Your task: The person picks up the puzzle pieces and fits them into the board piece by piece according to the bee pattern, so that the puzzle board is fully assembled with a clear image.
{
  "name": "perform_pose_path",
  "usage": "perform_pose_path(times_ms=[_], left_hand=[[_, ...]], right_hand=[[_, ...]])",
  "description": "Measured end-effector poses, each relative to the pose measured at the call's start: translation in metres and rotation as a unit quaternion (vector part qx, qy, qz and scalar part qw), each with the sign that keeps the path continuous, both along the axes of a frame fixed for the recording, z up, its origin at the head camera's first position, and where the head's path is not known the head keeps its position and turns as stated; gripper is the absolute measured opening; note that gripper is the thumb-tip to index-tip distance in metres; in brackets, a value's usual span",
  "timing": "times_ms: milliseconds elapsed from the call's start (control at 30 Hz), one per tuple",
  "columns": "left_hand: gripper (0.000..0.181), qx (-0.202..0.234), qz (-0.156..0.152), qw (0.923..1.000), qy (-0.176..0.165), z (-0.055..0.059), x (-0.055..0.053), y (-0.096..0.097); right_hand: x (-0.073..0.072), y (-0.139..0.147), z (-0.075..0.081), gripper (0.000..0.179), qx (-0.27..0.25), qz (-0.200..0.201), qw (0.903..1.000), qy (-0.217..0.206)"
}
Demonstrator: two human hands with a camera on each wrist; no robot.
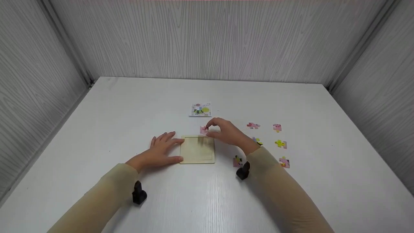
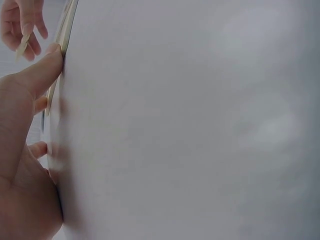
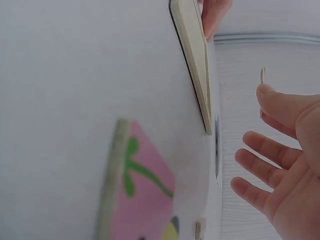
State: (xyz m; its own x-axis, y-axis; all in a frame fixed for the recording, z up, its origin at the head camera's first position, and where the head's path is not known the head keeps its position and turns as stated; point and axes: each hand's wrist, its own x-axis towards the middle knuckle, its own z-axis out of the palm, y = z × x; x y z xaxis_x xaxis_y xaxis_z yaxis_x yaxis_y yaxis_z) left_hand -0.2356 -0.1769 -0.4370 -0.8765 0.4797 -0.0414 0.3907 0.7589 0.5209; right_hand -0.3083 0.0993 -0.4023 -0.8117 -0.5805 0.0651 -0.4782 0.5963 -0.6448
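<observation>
My right hand [image 1: 227,132] pinches a pink puzzle piece [image 1: 203,130] between thumb and index finger, held above the far edge of a shallow wooden puzzle tray [image 1: 198,161]. In the right wrist view the piece [image 3: 262,76] appears edge-on, and the other fingers are spread apart from it. My left hand [image 1: 160,150] rests on the table with straight, parted fingers; its thumb and a fingertip touch the tray's left edge. The left wrist view shows that thumb [image 2: 42,72] against the tray's side. No pieces show inside the tray.
A square picture card [image 1: 200,110] with a bee lies behind the tray. Several loose pieces lie to the right: a pink one [image 1: 253,125], a pink one [image 1: 277,127], a yellow one [image 1: 280,144], and a pink one [image 1: 237,161] near my right wrist. Wood-grain walls [image 1: 207,38] surround the table.
</observation>
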Motion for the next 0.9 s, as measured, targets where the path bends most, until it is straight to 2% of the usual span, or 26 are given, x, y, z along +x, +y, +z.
perform_pose_path(times_ms=[500,900], left_hand=[[0.068,-0.002,0.005,1.0,0.0,0.0,0.0,0.001],[0.068,0.001,0.007,1.0,0.001,0.0,-0.001,0.001]], right_hand=[[0.006,-0.026,-0.003,0.029,0.036,0.031,0.9988,-0.007],[0.006,-0.045,-0.006,0.025,0.105,0.048,0.9932,-0.009]])
